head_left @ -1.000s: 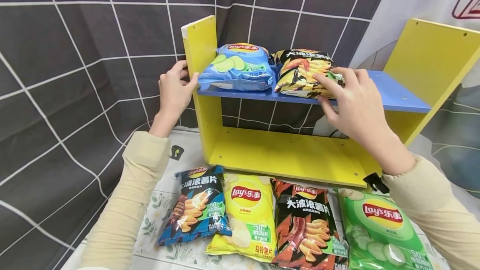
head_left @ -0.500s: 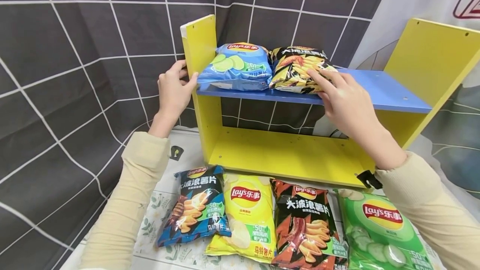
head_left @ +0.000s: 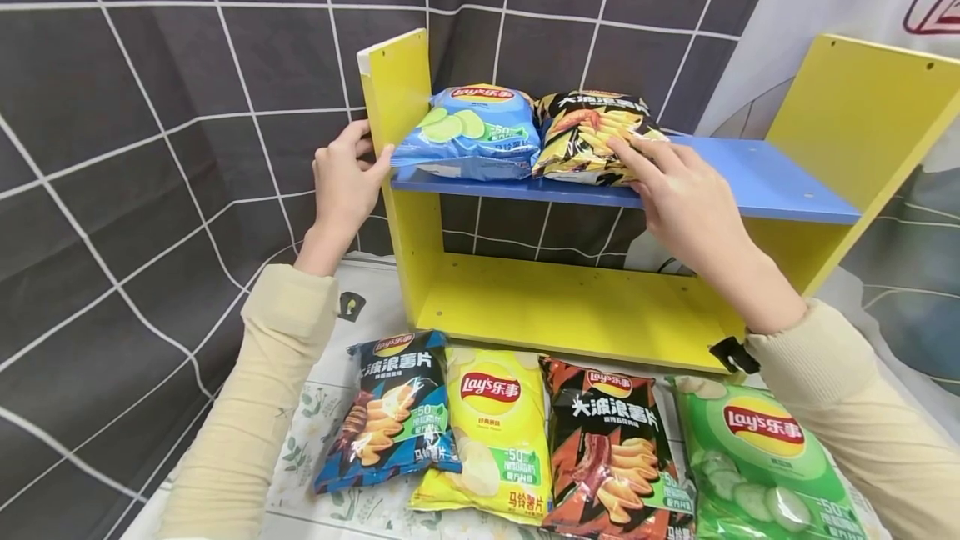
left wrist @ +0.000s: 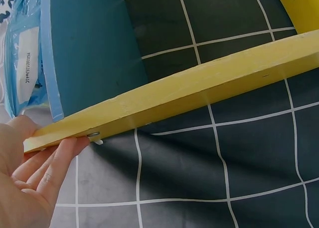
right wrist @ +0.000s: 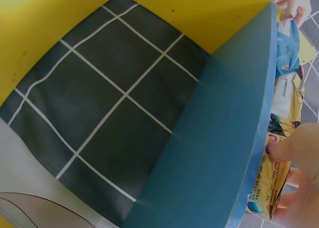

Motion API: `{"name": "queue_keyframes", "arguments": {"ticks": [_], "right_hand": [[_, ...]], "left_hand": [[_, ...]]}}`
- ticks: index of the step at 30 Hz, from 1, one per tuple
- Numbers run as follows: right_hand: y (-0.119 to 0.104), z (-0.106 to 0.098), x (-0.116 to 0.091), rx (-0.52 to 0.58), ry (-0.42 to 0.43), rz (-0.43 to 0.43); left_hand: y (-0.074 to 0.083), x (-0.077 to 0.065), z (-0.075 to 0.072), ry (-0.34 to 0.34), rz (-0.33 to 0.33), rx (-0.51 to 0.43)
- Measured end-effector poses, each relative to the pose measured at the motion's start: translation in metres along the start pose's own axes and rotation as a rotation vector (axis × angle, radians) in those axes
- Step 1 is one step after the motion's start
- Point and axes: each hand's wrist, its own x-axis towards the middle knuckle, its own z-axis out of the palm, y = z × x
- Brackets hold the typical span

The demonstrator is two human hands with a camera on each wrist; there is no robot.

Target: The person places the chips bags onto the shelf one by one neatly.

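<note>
My left hand (head_left: pixel 345 182) grips the yellow side panel (head_left: pixel 401 107) of a shelf, thumb at its front edge and fingers along its outer face. Just inside that panel, a blue bag of chips (head_left: pixel 480 127) lies on the blue shelf board (head_left: pixel 787 182). Right beside it on the same board is a black-and-yellow bag of chips (head_left: pixel 585 144). My right hand (head_left: pixel 693 198) holds that bag's right front corner. In the right wrist view, my thumb (right wrist: pixel 279 150) presses the underside of the bag at the board's edge, fingers lying round its other face.
In front of the shelf lie a dark blue bag (head_left: pixel 401 411), a yellow bag (head_left: pixel 498 432), a black-and-red bag (head_left: pixel 615 448) and a green bag (head_left: pixel 765 457) of chips. The yellow bottom board (head_left: pixel 562 298) sits below; a dark gridded curtain (head_left: pixel 187 65) hangs behind.
The black-and-yellow bag has slid left with my right hand, up against the blue bag, mostly in the first half second. My left hand stays on the side panel.
</note>
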Motion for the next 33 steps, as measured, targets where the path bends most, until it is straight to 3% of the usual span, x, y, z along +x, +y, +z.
{"name": "queue_keyframes", "arguments": {"ticks": [7, 16, 29, 33], "right_hand": [[0.000, 0.004, -0.001, 0.008, 0.018, -0.033], [-0.003, 0.001, -0.008, 0.002, -0.123, 0.011], [-0.004, -0.006, -0.031, -0.012, -0.003, -0.053], [-0.010, -0.009, -0.040, 0.006, 0.043, -0.108]], "left_hand": [[-0.001, 0.000, -0.001, 0.003, -0.006, 0.001], [-0.004, -0.001, 0.000, 0.003, 0.003, 0.003], [-0.003, -0.001, 0.000, 0.008, 0.010, -0.009], [-0.002, 0.000, 0.000, 0.001, 0.004, -0.014]]}}
